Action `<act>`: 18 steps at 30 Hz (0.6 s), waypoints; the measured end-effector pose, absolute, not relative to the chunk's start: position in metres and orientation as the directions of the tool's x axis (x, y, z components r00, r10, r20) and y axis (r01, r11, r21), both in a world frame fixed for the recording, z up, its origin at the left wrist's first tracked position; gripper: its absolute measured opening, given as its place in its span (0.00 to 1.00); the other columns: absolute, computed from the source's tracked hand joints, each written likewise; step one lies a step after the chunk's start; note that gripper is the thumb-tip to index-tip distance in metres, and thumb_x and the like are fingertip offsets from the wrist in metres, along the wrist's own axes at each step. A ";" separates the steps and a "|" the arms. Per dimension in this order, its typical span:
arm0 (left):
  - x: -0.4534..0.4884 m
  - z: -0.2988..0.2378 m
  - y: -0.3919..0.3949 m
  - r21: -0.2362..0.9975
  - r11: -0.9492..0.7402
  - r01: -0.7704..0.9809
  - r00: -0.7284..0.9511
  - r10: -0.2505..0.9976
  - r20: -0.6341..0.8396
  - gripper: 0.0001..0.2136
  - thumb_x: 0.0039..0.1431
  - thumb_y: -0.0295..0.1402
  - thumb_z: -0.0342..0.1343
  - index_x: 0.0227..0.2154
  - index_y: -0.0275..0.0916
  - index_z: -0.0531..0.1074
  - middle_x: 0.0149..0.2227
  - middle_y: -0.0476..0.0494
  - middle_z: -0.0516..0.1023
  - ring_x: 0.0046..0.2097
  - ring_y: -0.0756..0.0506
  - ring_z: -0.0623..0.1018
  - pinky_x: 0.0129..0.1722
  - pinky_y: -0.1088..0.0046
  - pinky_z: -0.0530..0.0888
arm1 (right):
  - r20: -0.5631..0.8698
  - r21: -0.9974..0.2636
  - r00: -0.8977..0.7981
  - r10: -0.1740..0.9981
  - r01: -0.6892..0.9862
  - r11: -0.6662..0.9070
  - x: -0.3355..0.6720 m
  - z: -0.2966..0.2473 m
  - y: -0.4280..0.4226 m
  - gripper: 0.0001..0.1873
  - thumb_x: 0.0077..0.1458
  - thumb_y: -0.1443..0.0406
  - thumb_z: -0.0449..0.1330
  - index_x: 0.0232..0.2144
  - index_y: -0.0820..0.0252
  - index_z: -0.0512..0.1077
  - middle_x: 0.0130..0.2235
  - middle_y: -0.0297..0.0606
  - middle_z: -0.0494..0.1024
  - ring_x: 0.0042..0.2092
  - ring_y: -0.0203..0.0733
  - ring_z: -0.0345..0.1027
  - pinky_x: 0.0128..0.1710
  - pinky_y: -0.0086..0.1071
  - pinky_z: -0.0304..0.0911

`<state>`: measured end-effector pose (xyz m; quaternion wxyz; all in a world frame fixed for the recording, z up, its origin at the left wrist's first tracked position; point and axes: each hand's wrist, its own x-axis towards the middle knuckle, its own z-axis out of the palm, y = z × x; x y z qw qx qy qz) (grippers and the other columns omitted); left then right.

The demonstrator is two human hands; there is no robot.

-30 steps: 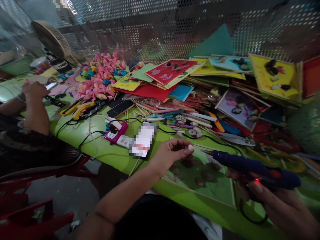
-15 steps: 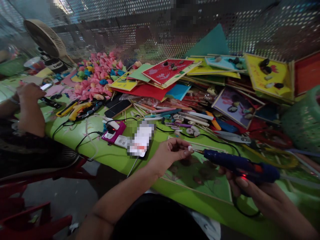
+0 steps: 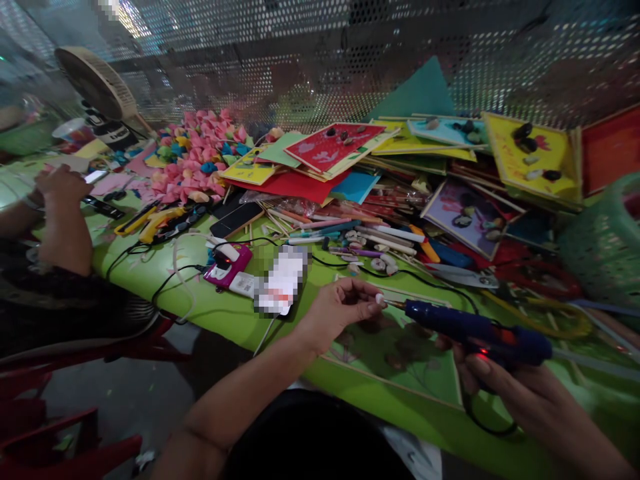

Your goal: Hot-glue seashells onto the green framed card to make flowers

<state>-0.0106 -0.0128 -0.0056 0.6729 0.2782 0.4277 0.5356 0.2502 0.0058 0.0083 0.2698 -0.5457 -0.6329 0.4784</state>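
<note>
Between thumb and fingertips, my left hand (image 3: 345, 308) pinches a small white piece (image 3: 380, 300), perhaps a pebble; its kind is not clear. My right hand (image 3: 500, 377) grips a dark blue glue gun (image 3: 465, 327) with a red light glowing on its side. The gun lies level, its metal nozzle pointing left and meeting or nearly meeting the white piece. Below both hands, a green picture (image 3: 425, 370) in a thin stick frame rests on the table, dark shapes and drawn lines on it, partly in shadow.
A phone (image 3: 283, 280) and a magenta power strip (image 3: 227, 267) sit left of my hands. Behind lie pens (image 3: 385, 237), scissors (image 3: 463, 273), framed pictures (image 3: 340, 147) and pink paper pieces (image 3: 200, 153). A green basket (image 3: 600, 240) stands right; a co-worker's hands (image 3: 63, 183) are far left.
The glue gun and my right hand have shifted very slightly left, towards the white piece. My left hand keeps its pinch in nearly the same place. The view has moved a little.
</note>
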 end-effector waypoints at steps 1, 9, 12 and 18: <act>-0.011 -0.006 -0.013 0.833 0.274 -0.482 0.068 0.959 -0.276 0.24 0.37 0.41 0.79 0.34 0.34 0.78 0.28 0.48 0.80 0.28 0.49 0.79 0.33 0.72 0.76 | -0.173 -0.899 -0.264 0.949 0.436 -0.043 0.249 0.010 0.006 0.32 0.40 0.34 0.65 0.17 0.55 0.78 0.22 0.45 0.79 0.23 0.47 0.72 0.21 0.32 0.70; -0.011 -0.007 -0.012 0.828 0.266 -0.493 0.047 0.959 -0.281 0.23 0.37 0.40 0.80 0.33 0.33 0.78 0.29 0.48 0.80 0.29 0.51 0.78 0.34 0.73 0.75 | -0.178 -0.899 -0.265 0.948 0.435 -0.048 0.249 0.008 0.006 0.31 0.41 0.35 0.65 0.14 0.55 0.75 0.22 0.44 0.79 0.25 0.48 0.73 0.22 0.32 0.71; -0.011 -0.007 -0.012 0.829 0.275 -0.486 0.053 0.957 -0.286 0.24 0.36 0.41 0.80 0.33 0.33 0.78 0.29 0.48 0.80 0.29 0.50 0.79 0.34 0.72 0.75 | -0.205 -0.906 -0.245 0.948 0.413 -0.089 0.252 0.006 0.006 0.31 0.39 0.35 0.66 0.14 0.55 0.76 0.24 0.45 0.80 0.25 0.48 0.75 0.22 0.32 0.71; -0.011 -0.007 -0.012 0.824 0.282 -0.491 0.061 0.955 -0.291 0.25 0.36 0.41 0.80 0.34 0.33 0.78 0.29 0.47 0.80 0.29 0.50 0.79 0.35 0.72 0.74 | -0.197 -0.908 -0.266 0.944 0.413 -0.073 0.256 0.001 0.005 0.28 0.40 0.37 0.67 0.16 0.55 0.77 0.25 0.45 0.81 0.26 0.49 0.76 0.23 0.31 0.72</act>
